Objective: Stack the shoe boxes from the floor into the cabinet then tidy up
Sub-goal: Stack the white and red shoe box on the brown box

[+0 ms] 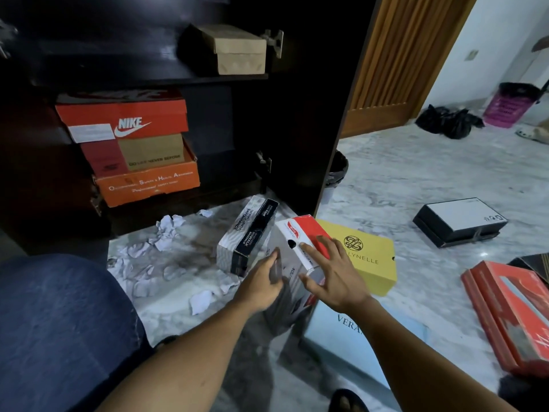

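A white and red shoe box (292, 248) stands tilted on the marble floor in front of the dark cabinet (225, 138). My left hand (263, 281) touches its left side with relaxed fingers. My right hand (329, 270) lies spread over its top right edge. Beside it are a black and white box (246, 236), a yellow box (368, 257) and a pale blue box (341, 337). In the cabinet, an orange Nike box (124, 117) tops a stack over a brown box (151, 151) and an orange safety box (148, 182). A plain brown box (234, 50) sits one shelf up.
Crumpled white paper (166, 230) litters the floor by the cabinet. A black and white box (460, 223) lies to the right, a red box (514, 316) at the far right. Black bags (448, 121) and a pink basket (508, 107) sit by the wooden door (395, 60). My knee (59, 322) fills the lower left.
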A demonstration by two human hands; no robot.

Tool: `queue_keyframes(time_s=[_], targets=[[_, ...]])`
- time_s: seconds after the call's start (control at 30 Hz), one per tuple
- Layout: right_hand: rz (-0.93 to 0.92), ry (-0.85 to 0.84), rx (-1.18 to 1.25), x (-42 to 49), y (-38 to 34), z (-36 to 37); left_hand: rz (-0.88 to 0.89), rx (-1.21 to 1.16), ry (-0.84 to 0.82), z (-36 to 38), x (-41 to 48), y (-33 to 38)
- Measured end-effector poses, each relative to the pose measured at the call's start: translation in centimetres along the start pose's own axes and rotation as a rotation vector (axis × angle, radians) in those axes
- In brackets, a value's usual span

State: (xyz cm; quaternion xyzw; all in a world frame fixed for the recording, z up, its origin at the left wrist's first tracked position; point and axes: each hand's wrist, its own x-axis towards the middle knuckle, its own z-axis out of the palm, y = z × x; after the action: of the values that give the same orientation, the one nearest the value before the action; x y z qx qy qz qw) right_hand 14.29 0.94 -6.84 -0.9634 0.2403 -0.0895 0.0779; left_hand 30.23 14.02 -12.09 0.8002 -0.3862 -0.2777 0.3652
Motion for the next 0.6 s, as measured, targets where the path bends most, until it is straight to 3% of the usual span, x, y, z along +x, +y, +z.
queue_keyframes(time_s=[0.2,0.4,0.6], targets=[[0.172,0.13,0.227,1.1,2.7,0.6,-0.069,-0.087,-0.118,3.9,1.4,-0.6],[0.321,0.215,0.456,0.3,6.4,2.1,-0.264,-0.081,0.042,7.1,3.3,-4.0],[0.432,0.236,0.577,-0.6,8.5,3.6,-0.277,-0.104,0.168,7.7,4.3,-5.2]])
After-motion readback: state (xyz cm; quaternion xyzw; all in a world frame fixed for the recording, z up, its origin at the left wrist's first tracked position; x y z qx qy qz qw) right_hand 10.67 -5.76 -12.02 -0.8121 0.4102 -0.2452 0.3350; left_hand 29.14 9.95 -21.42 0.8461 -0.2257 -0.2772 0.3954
